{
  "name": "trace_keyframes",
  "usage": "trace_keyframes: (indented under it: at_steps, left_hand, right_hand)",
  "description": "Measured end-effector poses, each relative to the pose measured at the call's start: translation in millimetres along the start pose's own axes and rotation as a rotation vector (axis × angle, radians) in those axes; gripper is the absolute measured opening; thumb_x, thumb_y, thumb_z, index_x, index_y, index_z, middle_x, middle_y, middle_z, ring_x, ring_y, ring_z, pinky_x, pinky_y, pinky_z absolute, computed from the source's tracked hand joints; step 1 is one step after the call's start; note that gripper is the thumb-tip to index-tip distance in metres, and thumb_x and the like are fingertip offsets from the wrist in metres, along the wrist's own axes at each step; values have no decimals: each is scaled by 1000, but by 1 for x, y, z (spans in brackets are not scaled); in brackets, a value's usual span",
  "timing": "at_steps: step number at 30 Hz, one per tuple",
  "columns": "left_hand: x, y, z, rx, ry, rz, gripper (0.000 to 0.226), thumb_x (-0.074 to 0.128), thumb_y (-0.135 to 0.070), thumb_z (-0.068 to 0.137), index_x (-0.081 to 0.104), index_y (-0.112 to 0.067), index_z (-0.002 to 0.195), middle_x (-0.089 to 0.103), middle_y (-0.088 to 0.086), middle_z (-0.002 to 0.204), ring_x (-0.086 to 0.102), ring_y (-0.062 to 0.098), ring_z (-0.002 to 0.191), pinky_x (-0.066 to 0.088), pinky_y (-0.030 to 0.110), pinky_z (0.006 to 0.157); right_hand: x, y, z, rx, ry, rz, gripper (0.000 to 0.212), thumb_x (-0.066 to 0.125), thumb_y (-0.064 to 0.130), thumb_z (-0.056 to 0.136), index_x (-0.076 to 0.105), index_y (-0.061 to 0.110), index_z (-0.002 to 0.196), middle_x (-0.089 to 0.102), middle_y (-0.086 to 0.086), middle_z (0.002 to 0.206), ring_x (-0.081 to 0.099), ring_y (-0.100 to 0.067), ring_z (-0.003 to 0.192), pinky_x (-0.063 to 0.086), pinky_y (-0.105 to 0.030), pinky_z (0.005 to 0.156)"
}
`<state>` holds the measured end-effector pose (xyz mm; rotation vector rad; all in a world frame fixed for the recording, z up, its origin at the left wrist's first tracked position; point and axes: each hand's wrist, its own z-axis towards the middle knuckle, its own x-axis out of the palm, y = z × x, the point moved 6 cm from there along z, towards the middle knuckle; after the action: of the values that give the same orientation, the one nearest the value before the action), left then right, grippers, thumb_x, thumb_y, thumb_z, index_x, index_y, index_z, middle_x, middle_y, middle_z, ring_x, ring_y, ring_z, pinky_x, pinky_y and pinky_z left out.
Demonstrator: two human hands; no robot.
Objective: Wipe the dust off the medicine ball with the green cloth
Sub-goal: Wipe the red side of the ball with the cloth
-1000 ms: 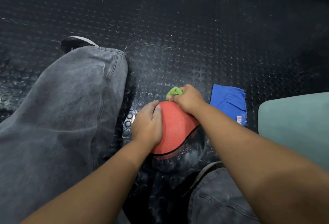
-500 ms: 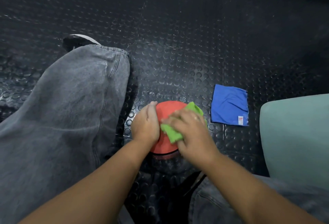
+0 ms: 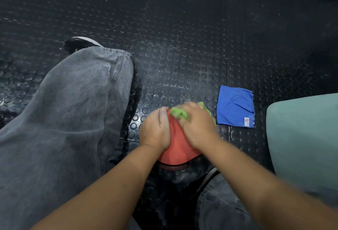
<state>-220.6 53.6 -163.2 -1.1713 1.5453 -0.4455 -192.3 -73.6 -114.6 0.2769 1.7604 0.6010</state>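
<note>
The red and black medicine ball [image 3: 180,146] sits on the studded black floor between my legs. My left hand [image 3: 155,132] lies flat against the ball's left side, fingers straight. My right hand [image 3: 198,126] presses the green cloth [image 3: 180,113] onto the top of the ball; the cloth bunches out past my fingertips and a strip shows by the right edge of my hand. The hand is motion-blurred. Most of the ball's top and right side is hidden under my hands.
A blue cloth [image 3: 236,106] lies flat on the floor just right of the ball. A pale green padded seat [image 3: 303,142] fills the right edge. My left leg in grey jeans [image 3: 69,120] stretches along the left, its shoe [image 3: 80,42] beyond.
My right hand with the green cloth swept from the ball's far top towards me, then back up towards the top. My left hand stayed on the ball's left side.
</note>
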Motion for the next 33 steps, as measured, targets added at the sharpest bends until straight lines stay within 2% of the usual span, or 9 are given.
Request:
trace_keyframes:
  at_steps: [5,8,13,16,19,21,25,28,33]
  left_hand:
    - [-4,13,13,-17,94,-104,65,26,-58,91,74,-26,120,69,-4,129,58,12,119,37,23,92]
    - [-1,9,9,145,197,-172,63,34,-66,86,71,-31,123,67,-14,131,58,4,122,41,27,107]
    - [-5,4,6,260,160,-67,57,40,-56,92,68,-23,129,65,-12,132,57,5,123,36,10,102]
    - [-3,9,-2,288,212,-17,60,44,-65,86,64,-32,132,61,-18,135,54,4,126,40,25,109]
    - [0,13,-2,240,226,-51,53,48,-66,85,65,-40,129,62,-22,133,55,2,125,43,34,110]
    - [2,8,2,212,228,-55,50,47,-63,85,67,-42,126,63,-22,132,56,2,123,44,31,108]
    - [6,14,6,152,219,-123,41,47,-60,84,68,-49,118,67,-25,124,60,2,118,47,35,107]
    - [6,15,4,149,218,-112,43,46,-63,82,67,-50,118,66,-25,125,59,0,119,46,34,108]
    - [3,4,-12,251,238,-30,52,48,-63,86,66,-37,128,62,-23,132,55,1,123,41,24,105]
  right_hand:
    - [12,22,-86,-254,149,62,68,48,14,64,53,36,128,44,16,141,27,-9,141,21,-46,111]
    - [5,13,-63,-273,84,44,63,47,17,66,58,39,124,46,10,140,39,-17,132,33,-50,105]
    - [2,-23,3,157,-57,146,21,64,30,85,70,31,105,45,4,110,42,-21,109,40,-40,95]
    - [7,-69,25,475,88,443,11,67,33,86,67,23,90,59,-5,107,57,-27,105,46,-38,91]
    - [11,-88,11,589,98,586,3,67,28,88,68,26,86,68,-4,102,64,-27,102,49,-33,84]
    - [1,-75,6,497,-5,571,15,67,26,88,68,34,76,65,0,101,62,-25,101,47,-35,87]
    - [-11,-22,-20,110,-116,305,13,72,31,83,74,28,96,48,14,87,44,-12,96,34,-21,82]
    - [-14,-16,-39,-17,-203,208,20,74,18,81,75,30,96,47,12,83,44,-12,90,37,-21,76]
    - [-6,-94,-1,484,-93,281,25,67,29,88,71,16,109,64,-4,107,54,-28,115,42,-32,89]
